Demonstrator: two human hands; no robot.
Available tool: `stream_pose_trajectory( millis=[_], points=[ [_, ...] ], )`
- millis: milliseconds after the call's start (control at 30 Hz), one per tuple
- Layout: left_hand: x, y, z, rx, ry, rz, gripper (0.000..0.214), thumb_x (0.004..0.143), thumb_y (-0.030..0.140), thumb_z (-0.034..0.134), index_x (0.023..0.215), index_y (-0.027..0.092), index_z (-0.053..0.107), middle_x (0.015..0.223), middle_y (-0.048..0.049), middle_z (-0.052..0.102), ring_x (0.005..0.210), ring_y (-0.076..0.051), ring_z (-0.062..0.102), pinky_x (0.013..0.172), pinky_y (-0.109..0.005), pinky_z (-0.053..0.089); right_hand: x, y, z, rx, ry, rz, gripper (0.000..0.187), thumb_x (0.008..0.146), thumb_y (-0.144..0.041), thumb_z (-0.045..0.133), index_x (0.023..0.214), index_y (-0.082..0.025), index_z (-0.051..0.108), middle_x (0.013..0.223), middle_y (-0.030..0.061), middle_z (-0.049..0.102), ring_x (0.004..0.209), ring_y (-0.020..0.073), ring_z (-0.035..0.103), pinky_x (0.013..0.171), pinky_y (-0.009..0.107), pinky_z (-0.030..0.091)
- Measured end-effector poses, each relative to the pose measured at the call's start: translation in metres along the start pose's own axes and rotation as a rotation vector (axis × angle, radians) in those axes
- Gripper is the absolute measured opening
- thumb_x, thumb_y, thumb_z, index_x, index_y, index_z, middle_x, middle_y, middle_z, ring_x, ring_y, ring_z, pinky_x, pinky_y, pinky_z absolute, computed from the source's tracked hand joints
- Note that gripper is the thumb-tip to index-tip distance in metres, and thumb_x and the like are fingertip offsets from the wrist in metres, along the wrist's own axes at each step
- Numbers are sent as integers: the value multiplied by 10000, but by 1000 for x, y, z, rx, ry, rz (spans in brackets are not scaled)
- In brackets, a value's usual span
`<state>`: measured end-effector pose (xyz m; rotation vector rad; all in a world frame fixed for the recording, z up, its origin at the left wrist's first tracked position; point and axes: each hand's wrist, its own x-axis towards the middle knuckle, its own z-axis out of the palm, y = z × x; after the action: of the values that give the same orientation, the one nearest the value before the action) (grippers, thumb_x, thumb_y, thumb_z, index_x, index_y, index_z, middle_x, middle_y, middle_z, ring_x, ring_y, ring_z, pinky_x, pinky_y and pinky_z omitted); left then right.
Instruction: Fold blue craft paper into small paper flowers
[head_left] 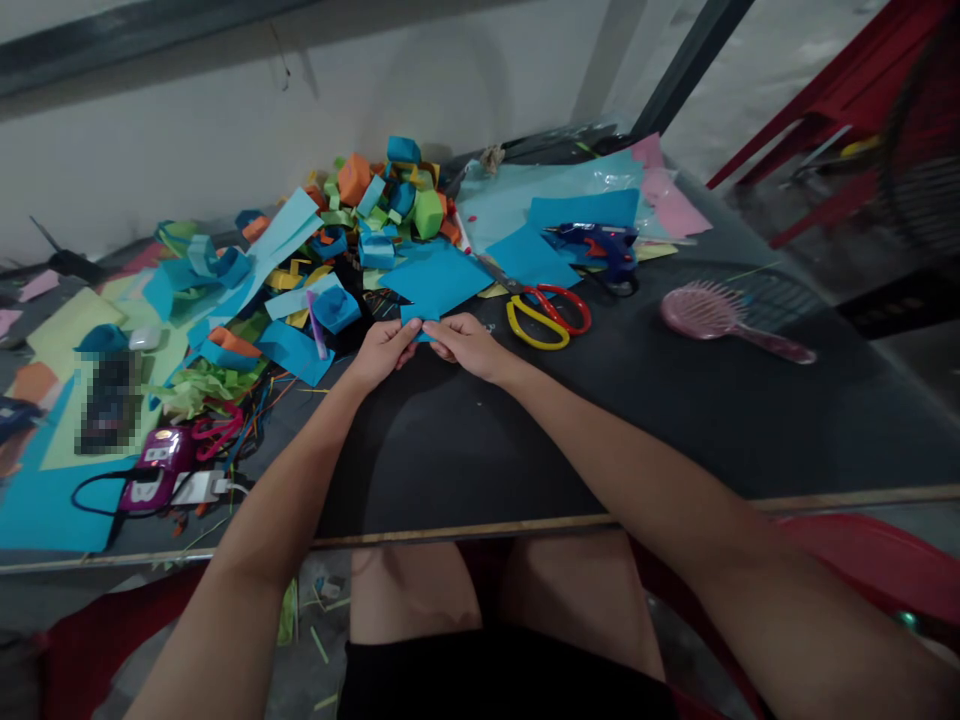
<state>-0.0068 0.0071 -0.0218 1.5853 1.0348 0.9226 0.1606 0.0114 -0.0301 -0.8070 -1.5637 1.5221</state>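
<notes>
A small piece of blue paper [418, 314] is pinched between my two hands above the dark table. My left hand [386, 352] grips its left side, thumb on top. On the other side, the thumb and fingers of my right hand [469, 345] close on the paper, and the two thumbs nearly meet. Just beyond lies a larger blue sheet [431, 280]. Scissors [551, 312] with one red and one yellow handle rest to the right of my right hand. A purple stick-like item [316, 325] lies left of my left hand, on blue paper.
Folded paper pieces [375, 200] in several colours are heaped at the back. A blue glue gun [600, 245] and a pink hairbrush [720, 315] lie to the right. Left are a purple power strip [159, 465], a white charger [201, 487] and coloured sheets. The table's front edge [480, 528] is near my legs.
</notes>
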Motion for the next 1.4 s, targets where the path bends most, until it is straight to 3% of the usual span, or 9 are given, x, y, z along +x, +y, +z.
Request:
stream_pose_trajectory(
  millis=[167,300,433,533,733,867,1133,1400],
  points=[
    [0,2,1,29,-27,-6,658,763,780,549,510,179,457,385,46,403,353,-45,343,396,-209,249,-1,0,2,-27,-55,26,550,863,-583,504,486,-182,510,426,-28,413,415,70,346,448,238,237],
    [0,1,-2,-4,-34,-28,650,764,746,590,484,172,466,379,36,406,354,-44,349,400,-213,236,-1,-2,3,-4,-98,47,498,900,-446,501,476,-195,432,436,-38,382,417,64,324,447,232,233],
    [1,-1,-11,-154,-95,-96,585,679,676,730,502,166,503,384,49,412,348,-41,330,386,-208,218,0,-4,5,128,-178,122,448,931,-417,503,553,-198,406,488,-63,339,428,51,272,425,209,192],
    [1,-2,-15,-170,-133,-121,541,687,641,745,550,150,563,386,46,443,349,-40,349,390,-198,226,1,-2,5,163,-194,132,434,958,-402,473,582,-193,414,493,-70,327,423,46,247,410,198,175],
    [0,3,-16,-99,-190,-102,522,721,626,727,579,138,609,390,41,467,365,-35,375,404,-178,260,0,-2,2,56,-95,147,537,910,-552,526,529,-177,472,426,-67,325,390,46,260,402,215,189],
    [-1,10,-19,4,-311,-144,502,719,592,741,547,140,607,400,35,483,374,-39,395,410,-172,304,-1,-4,3,-80,45,132,651,801,-731,553,463,-178,492,380,-46,362,388,58,325,411,229,230],
    [-2,17,-21,25,-418,-156,457,728,543,753,556,136,635,449,17,532,404,-42,429,416,-170,315,-2,-1,1,-167,-32,25,663,856,-710,463,454,-186,513,381,-38,396,402,72,365,462,253,290],
    [1,7,-17,-78,-318,-128,440,805,530,682,619,132,656,484,1,575,448,-60,495,500,-189,398,-2,-4,2,-51,23,51,666,861,-729,464,528,-165,580,401,-39,391,403,72,362,434,244,266]
  ],
)
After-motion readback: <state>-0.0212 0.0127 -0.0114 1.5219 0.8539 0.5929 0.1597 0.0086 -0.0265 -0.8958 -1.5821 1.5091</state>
